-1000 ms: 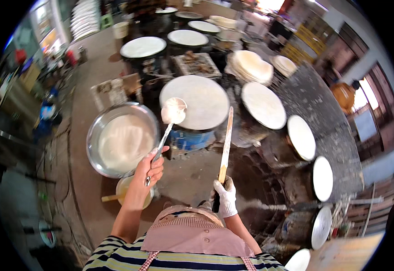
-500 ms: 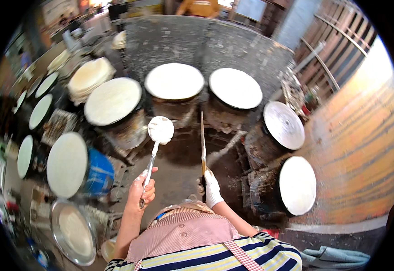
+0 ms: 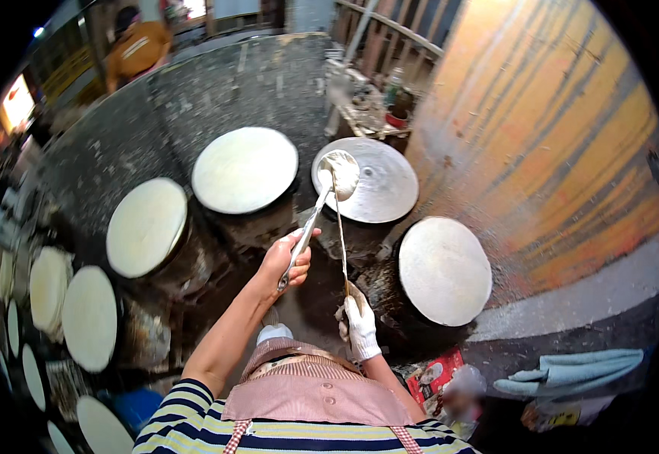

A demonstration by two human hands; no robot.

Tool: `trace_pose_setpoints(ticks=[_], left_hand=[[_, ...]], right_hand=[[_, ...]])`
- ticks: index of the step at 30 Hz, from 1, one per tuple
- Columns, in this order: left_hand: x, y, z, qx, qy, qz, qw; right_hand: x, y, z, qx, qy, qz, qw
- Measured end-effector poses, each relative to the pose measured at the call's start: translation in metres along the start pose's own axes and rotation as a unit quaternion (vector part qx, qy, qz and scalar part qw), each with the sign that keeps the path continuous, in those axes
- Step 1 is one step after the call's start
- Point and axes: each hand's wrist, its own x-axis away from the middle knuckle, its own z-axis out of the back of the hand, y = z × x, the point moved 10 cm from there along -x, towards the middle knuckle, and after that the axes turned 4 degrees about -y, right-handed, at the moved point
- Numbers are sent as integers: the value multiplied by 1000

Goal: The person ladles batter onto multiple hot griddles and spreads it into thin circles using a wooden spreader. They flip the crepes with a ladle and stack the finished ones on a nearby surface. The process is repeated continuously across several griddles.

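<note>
My left hand (image 3: 280,263) is closed around the handle of a metal ladle (image 3: 310,228). The ladle's bowl carries white batter and hangs over a bare, greyish round griddle (image 3: 388,180) ahead of me. In a white glove, my right hand (image 3: 361,324) grips a long thin stick (image 3: 342,246) that points away from me. The stick's far tip overlaps the ladle bowl; whether they touch I cannot tell. White sheets of batter cover the griddle at right (image 3: 445,271), the one ahead to the left (image 3: 245,170) and the one farther left (image 3: 146,227).
A dark curved partition (image 3: 246,91) stands behind the griddles, and a person in an orange top (image 3: 139,49) is beyond it. An orange stained panel (image 3: 541,151) rises at right. Stacked pale rounds (image 3: 48,291) lie at left. A blue cloth (image 3: 571,372) lies at lower right.
My view has turned to the right, toward the bare griddle. The ladle has moved from open floor to above that griddle, and its bowl has come together with the stick's tip in view.
</note>
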Motion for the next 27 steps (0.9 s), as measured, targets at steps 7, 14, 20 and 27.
trace_pose_setpoints(ticks=[7,14,20,27], left_hand=[[-127,15,-43,-102,-101,96,985],[-243,21,-6,-532,-64,-49,843],[-234,51,-27,-627,-103,-203,745],[-271,67,-10,-707,-69,-173,682]], right_hand=[[-53,-33,50,-66,165,87,980],[-73,20,59,-163,302,25,939],[-57,28,44,-185,418,73,886],[-125,8,36,-199,399,93,890]])
